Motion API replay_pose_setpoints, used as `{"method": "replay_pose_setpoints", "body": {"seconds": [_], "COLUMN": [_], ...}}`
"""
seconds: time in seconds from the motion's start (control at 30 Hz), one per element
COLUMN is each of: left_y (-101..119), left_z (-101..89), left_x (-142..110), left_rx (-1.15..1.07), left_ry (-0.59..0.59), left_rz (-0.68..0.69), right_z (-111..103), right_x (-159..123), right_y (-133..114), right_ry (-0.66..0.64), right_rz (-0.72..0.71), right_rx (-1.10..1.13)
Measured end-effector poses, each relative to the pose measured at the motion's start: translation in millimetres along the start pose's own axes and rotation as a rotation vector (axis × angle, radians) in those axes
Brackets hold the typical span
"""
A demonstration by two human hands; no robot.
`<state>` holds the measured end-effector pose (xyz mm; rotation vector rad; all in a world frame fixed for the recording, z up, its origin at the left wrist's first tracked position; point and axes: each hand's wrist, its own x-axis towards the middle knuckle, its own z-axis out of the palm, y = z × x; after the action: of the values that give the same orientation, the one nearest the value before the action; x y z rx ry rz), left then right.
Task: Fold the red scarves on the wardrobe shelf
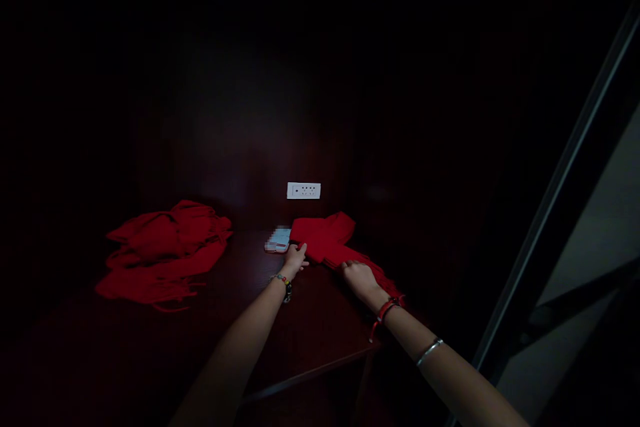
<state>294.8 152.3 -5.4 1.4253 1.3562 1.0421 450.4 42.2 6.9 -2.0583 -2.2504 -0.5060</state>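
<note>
A layered bundle of red cloth (320, 237) lies on the dark shelf, with thin strands trailing at its right end. At its near left edge, my left hand (296, 258) has its thumb on top and fingers below, pinching the cloth. My right hand (359, 278) is closed over the bundle's narrower part further right; its fingertips are hidden. A small pale blue item with a reddish rim (278, 240), partly blurred, rests beside my left hand, partly behind the cloth.
To the left sits a larger heap of red cloth (170, 243) with loose strings. A white socket plate (304, 191) is on the back wall. The shelf's front edge (310, 371) runs below my hands. A metal-edged frame (565, 160) slants along the right. Lighting is very dim.
</note>
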Motion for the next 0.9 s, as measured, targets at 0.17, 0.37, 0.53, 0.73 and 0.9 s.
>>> {"method": "replay_pose_setpoints", "body": {"seconds": [0.17, 0.37, 0.53, 0.73, 0.9], "left_y": [3, 1, 2, 12, 8], "left_z": [20.3, 19.6, 17.8, 17.3, 18.6], "left_x": [24, 37, 35, 34, 30], "left_rx": [-0.147, -0.289, -0.383, -0.465, -0.553], "left_ry": [0.07, 0.092, 0.109, 0.132, 0.111], "left_rz": [-0.038, -0.099, -0.13, -0.118, -0.129], "right_z": [7, 12, 0, -30, -5], "right_x": [14, 20, 16, -5, -24], "right_y": [0, 6, 12, 29, 32], "right_ry": [0.041, 0.059, 0.05, 0.184, 0.101], "right_rz": [-0.059, -0.037, -0.058, -0.066, -0.126], "right_rx": [-0.074, -0.1, -0.122, -0.184, -0.188]}}
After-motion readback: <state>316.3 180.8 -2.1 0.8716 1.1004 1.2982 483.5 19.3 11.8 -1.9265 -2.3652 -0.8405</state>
